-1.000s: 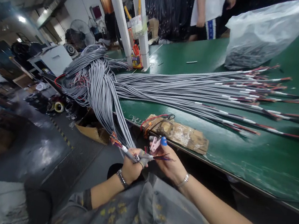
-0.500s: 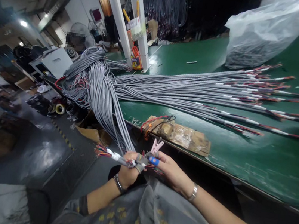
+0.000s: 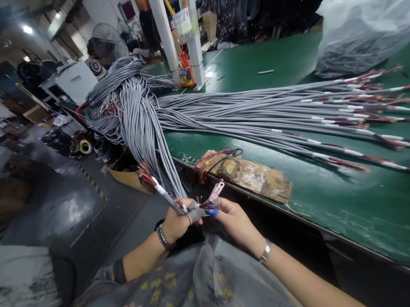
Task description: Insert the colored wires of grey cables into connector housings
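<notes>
My left hand (image 3: 177,223), with grey wrapping on its fingers, is closed around grey multi-core cable (image 3: 169,198). One cable end, with a white band and fanned coloured wires (image 3: 146,174), sticks out to its left. Further coloured wires show between my two hands. My right hand (image 3: 236,223), with blue wrapping on the thumb, is closed at the fingertips on a pink clothespin (image 3: 216,190), beside those wires. Fingers hide where the clothespin's jaws meet the wires. From the hands, grey cables (image 3: 152,140) run up to a large looped bundle (image 3: 122,83) at the bench edge.
Many grey cables (image 3: 236,106) lie along the green bench (image 3: 337,205), stripped ends to the right. A worn wooden block (image 3: 259,178) with a red and black lead sits at the front edge. Behind are a plastic bag (image 3: 362,43) and white posts (image 3: 189,21).
The pink clothespin has turned and now appears narrower. My hands sit slightly higher in view, and the whole scene has shifted a little as the camera moved.
</notes>
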The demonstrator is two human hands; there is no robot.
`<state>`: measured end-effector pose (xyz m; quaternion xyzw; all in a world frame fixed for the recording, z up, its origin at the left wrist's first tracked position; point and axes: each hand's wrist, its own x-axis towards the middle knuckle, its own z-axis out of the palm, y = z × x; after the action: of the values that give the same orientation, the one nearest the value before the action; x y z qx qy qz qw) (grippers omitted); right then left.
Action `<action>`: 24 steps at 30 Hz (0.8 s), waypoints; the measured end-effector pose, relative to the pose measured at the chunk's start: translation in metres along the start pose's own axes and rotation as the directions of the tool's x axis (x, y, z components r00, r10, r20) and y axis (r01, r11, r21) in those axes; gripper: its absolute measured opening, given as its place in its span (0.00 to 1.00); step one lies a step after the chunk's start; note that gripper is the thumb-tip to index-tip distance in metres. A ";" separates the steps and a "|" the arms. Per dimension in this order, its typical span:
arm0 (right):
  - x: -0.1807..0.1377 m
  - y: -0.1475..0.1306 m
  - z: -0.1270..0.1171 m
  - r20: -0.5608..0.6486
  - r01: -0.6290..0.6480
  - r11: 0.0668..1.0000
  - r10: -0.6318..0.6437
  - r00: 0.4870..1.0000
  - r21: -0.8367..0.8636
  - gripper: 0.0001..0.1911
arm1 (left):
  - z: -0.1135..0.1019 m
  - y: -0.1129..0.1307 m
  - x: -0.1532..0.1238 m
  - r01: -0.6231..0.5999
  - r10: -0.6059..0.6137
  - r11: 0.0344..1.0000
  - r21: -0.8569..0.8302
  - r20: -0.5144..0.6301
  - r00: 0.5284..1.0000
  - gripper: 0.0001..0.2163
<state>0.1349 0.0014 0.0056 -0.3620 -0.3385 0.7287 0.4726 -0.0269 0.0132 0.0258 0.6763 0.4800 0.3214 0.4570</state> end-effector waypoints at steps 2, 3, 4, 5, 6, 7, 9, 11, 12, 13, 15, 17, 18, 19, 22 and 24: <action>0.000 -0.001 0.001 -0.018 -0.001 1.000 0.001 1.000 -0.009 0.19 | 0.001 -0.003 -0.002 0.021 -0.021 1.000 -0.010 -0.038 0.999 0.19; 0.000 0.000 0.002 -0.028 -0.005 1.000 0.005 1.000 -0.003 0.20 | 0.001 -0.005 -0.003 0.020 -0.021 1.000 -0.008 -0.046 0.999 0.19; 0.000 0.000 0.002 -0.034 -0.012 1.000 0.012 0.999 0.006 0.21 | 0.002 -0.006 -0.003 0.018 -0.019 1.000 -0.007 -0.051 0.999 0.19; 0.000 0.001 0.002 -0.039 -0.020 1.000 0.021 0.999 0.021 0.21 | 0.002 -0.008 -0.004 0.016 -0.016 1.000 -0.005 -0.056 0.998 0.19; 0.000 0.002 0.001 -0.039 -0.032 0.999 0.033 0.999 0.041 0.22 | 0.002 -0.008 -0.004 0.014 -0.015 1.000 -0.003 -0.064 0.998 0.19; 0.000 0.002 0.001 -0.035 -0.044 0.997 0.047 0.998 0.063 0.23 | 0.002 -0.008 -0.004 0.014 -0.014 1.000 0.003 -0.073 0.997 0.19; 0.001 0.003 0.001 -0.015 -0.070 0.992 0.072 0.997 0.105 0.24 | 0.003 -0.005 -0.003 0.016 -0.014 1.000 0.019 -0.085 0.996 0.19; 0.001 0.004 0.001 0.003 -0.077 0.988 0.077 0.997 0.133 0.23 | 0.004 -0.002 -0.002 0.011 -0.009 0.999 0.039 -0.068 0.998 0.19; 0.002 0.004 0.001 0.008 -0.072 0.987 0.072 0.997 0.141 0.22 | 0.004 -0.001 -0.002 0.004 -0.001 0.999 0.053 -0.055 0.999 0.19; 0.003 0.005 0.002 0.008 -0.063 0.987 0.063 0.998 0.145 0.21 | 0.005 0.000 -0.002 -0.008 0.011 0.998 0.070 -0.045 0.999 0.19; 0.004 0.008 0.002 -0.002 -0.050 0.988 0.050 0.999 0.145 0.20 | 0.005 0.001 -0.001 -0.033 0.038 0.994 0.104 -0.047 0.998 0.19; 0.005 0.010 0.003 -0.023 -0.050 0.988 0.054 0.998 0.143 0.20 | 0.006 0.000 -0.002 -0.041 0.049 0.993 0.107 -0.077 0.996 0.19; 0.006 0.011 0.004 -0.032 -0.053 0.988 0.059 0.998 0.143 0.20 | 0.006 0.000 -0.002 -0.037 0.047 0.994 0.101 -0.093 0.995 0.18; 0.006 0.012 0.004 -0.041 -0.054 0.988 0.061 0.997 0.146 0.20 | 0.006 0.000 -0.002 -0.033 0.043 0.995 0.095 -0.108 0.993 0.18; 0.006 0.014 0.006 -0.042 -0.057 0.984 0.065 0.997 0.171 0.20 | 0.005 0.001 -0.004 -0.027 0.039 0.995 0.093 -0.130 0.991 0.18; 0.006 0.016 0.005 -0.059 -0.079 0.975 0.093 0.994 0.207 0.20 | 0.004 0.002 -0.006 -0.032 0.044 0.995 0.090 -0.139 0.989 0.18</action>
<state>0.1222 0.0014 -0.0064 -0.3507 -0.2297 0.7665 0.4865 -0.0251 0.0062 0.0261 0.6805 0.5117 0.3555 0.3857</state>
